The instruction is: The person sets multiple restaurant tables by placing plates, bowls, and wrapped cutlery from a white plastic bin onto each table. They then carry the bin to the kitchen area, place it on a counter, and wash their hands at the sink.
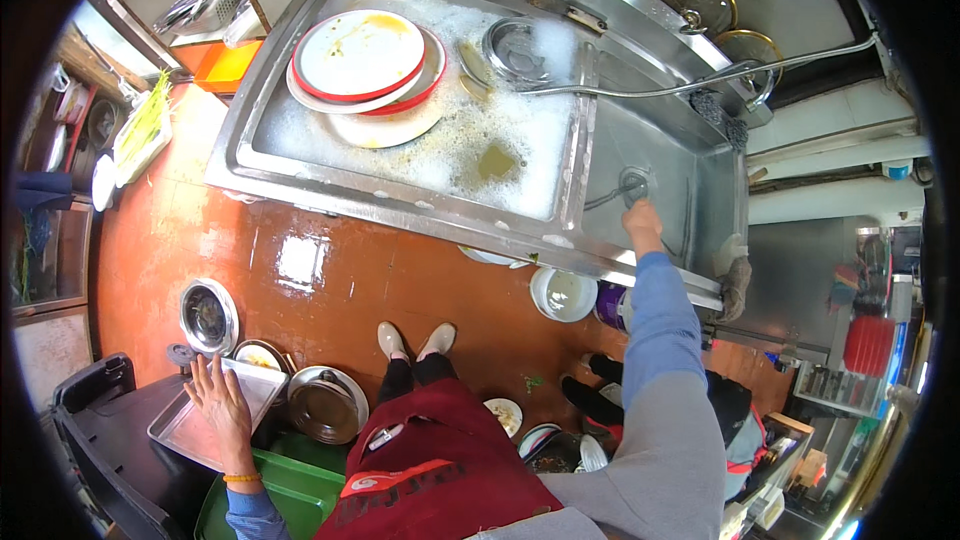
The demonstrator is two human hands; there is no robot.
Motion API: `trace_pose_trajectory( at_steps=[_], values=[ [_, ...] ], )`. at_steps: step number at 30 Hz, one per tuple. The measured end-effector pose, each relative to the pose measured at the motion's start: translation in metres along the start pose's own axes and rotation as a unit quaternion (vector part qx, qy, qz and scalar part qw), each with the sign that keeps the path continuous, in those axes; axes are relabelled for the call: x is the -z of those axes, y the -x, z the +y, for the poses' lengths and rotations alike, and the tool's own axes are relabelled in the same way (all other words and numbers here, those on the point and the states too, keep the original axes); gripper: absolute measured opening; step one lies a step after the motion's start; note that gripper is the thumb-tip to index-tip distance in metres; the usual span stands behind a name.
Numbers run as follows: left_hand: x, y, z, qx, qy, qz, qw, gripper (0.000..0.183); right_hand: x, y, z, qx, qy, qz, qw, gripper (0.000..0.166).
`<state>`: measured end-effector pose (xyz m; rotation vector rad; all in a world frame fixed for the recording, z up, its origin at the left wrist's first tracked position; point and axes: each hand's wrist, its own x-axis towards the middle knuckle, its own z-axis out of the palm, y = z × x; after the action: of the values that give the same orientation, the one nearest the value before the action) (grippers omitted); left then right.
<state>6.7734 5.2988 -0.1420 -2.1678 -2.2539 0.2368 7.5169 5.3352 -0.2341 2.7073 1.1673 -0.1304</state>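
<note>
My right hand (643,225) reaches down into the right basin (652,116) of a stainless steel sink, right beside the round drain (634,180). Its fingers are bunched and partly hidden, so whether they grip something I cannot tell. A thin dark strand lies at the drain. My left hand (223,403) is spread, palm down, over a rectangular metal tray (259,382); contact is unclear. Foamy water fills the left basin, where red-rimmed white plates (360,52) sit stacked, smeared with food. A round metal bowl (517,49) is half in the suds.
A flexible metal hose (660,92) crosses the sink divider. A cleaver (570,11) lies on the back ledge. On the wet floor stand a white bucket (564,294), a metal basin (209,315) and a dirty plate (503,418). Another person's dark-clad legs (592,399) are at my right.
</note>
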Motion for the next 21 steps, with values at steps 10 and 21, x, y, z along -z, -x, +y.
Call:
trace_pose_trajectory(
  at_steps=[10,21],
  values=[
    [0.021,0.0,0.026,0.029,-0.002,-0.008,1.0,0.036,-0.065,-0.045,-0.057,0.181,0.078,-0.235,0.952,0.034],
    [0.021,-0.018,0.053,0.018,0.068,-0.002,0.998,0.036,0.097,0.088,-0.017,0.238,-0.111,0.067,0.962,0.037]
  ],
)
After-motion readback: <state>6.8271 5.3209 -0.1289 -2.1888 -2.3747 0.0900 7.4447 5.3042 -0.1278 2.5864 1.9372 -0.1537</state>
